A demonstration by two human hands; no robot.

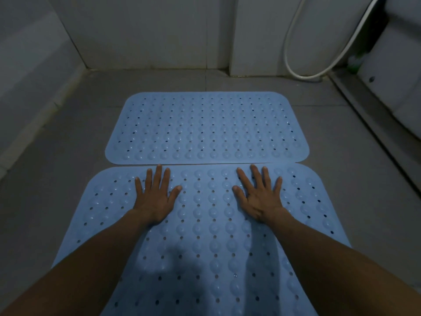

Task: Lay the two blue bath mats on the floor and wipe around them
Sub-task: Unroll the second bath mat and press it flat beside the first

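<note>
Two light blue bath mats with bumps and small holes lie flat on the grey tiled floor, long edges almost touching. The far mat (207,128) sits toward the back wall. The near mat (205,224) lies under my arms. My left hand (156,197) presses flat on the near mat's far left part, fingers spread and straight. My right hand (259,195) presses flat on its far right part, fingers spread too. Neither hand holds anything. No cloth is in view.
Grey floor tiles (57,179) surround the mats. White tiled walls (148,30) stand at the back and left. A white hose (293,69) loops down at the back right. A white fixture (396,92) and a dark ledge run along the right side.
</note>
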